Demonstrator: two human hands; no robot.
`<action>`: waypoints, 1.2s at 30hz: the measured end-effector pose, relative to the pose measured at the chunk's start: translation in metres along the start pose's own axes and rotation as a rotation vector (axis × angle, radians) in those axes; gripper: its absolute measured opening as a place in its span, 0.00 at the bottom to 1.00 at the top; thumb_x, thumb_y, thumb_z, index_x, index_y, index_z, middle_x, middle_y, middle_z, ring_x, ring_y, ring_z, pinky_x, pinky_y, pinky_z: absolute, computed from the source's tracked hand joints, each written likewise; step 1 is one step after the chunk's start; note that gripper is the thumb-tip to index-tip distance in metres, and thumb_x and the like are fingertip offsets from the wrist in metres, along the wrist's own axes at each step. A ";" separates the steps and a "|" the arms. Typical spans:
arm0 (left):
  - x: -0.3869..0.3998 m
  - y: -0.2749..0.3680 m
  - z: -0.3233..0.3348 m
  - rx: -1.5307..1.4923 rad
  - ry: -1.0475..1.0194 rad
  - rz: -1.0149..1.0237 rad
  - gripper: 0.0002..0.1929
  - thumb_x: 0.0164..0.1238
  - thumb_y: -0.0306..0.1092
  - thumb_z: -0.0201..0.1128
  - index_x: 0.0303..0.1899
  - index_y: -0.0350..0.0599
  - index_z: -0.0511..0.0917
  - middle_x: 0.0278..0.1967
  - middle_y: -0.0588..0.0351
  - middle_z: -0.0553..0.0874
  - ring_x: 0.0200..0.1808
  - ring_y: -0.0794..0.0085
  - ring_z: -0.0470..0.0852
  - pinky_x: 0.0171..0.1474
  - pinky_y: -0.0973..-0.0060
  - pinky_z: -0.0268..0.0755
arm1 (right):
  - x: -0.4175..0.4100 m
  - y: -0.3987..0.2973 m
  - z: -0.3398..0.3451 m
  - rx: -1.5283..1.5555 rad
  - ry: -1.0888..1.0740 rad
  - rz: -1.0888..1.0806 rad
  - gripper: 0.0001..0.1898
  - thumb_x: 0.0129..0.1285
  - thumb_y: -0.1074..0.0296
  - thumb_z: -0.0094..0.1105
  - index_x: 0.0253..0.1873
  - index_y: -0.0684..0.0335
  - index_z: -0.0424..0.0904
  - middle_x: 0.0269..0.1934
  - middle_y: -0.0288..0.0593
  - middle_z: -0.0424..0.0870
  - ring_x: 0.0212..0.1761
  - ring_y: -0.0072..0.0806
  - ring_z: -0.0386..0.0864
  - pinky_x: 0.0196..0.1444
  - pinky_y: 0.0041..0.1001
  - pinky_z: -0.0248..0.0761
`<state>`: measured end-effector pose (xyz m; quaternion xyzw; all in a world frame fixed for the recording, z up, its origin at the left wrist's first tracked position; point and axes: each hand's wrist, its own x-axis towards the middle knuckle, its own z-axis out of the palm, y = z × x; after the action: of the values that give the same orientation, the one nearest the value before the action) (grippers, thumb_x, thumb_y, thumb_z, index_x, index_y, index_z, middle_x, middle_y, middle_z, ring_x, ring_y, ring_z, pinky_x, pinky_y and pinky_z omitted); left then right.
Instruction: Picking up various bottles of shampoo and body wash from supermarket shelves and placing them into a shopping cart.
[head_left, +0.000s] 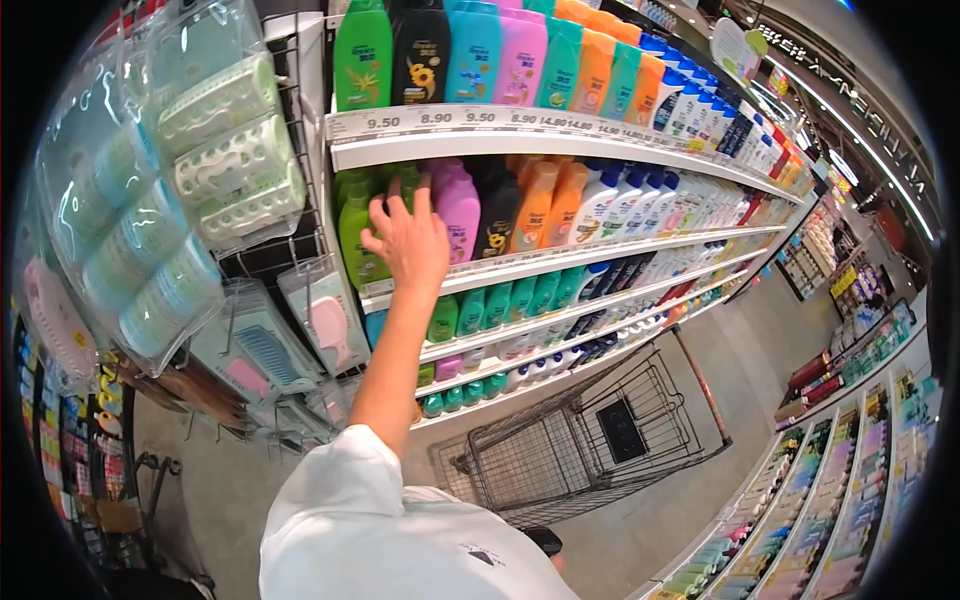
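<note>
My left hand (411, 232) reaches into the second shelf with its back to me and its fingers spread and bent. The fingertips lie over the upper part of a green shampoo bottle (409, 178); whether they grip it cannot be told. Another green bottle (358, 232) stands left of the hand, and a purple bottle (459, 214) stands close on its right. Black and orange bottles follow farther right. Only a sliver of my right hand (557, 565) shows at the bottom, beside a dark object (543, 539); the rest is hidden.
A price-label strip (465, 120) edges the shelf above, which holds more bottles. Packaged hair rollers (232, 142) and combs (266, 345) hang at the left. A wire shopping cart (540, 450) stands on the floor at the lower right. Another stocked shelf unit (795, 510) lines the right side.
</note>
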<state>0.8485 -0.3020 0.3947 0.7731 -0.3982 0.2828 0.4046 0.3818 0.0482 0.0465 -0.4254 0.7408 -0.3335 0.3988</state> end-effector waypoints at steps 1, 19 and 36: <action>-0.004 0.002 0.001 0.019 -0.020 -0.003 0.30 0.67 0.38 0.66 0.71 0.63 0.73 0.70 0.51 0.72 0.72 0.49 0.62 0.66 0.35 0.51 | -0.002 0.000 -0.002 0.002 0.015 0.003 0.13 0.55 0.71 0.76 0.44 0.69 0.87 0.31 0.43 0.89 0.32 0.28 0.86 0.36 0.31 0.77; -0.067 0.034 -0.135 -1.513 0.471 -0.137 0.31 0.89 0.55 0.38 0.80 0.49 0.47 0.65 0.36 0.74 0.50 0.54 0.85 0.41 0.62 0.91 | -0.052 -0.103 -0.022 0.243 -0.021 0.121 0.09 0.60 0.75 0.74 0.45 0.67 0.87 0.30 0.38 0.88 0.30 0.24 0.85 0.33 0.27 0.75; -0.291 0.094 -0.094 -2.229 -2.085 -1.920 0.39 0.68 0.64 0.65 0.65 0.39 0.70 0.56 0.48 0.76 0.43 0.67 0.73 0.41 0.72 0.74 | -0.097 -0.274 -0.091 -0.026 -0.328 -0.451 0.25 0.46 0.70 0.84 0.50 0.66 0.84 0.44 0.46 0.91 0.43 0.38 0.89 0.47 0.34 0.81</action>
<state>0.6060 -0.1432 0.2597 0.0557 -0.0945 0.9493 -0.2946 0.4328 0.0357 0.3469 -0.6331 0.5570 -0.3308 0.4236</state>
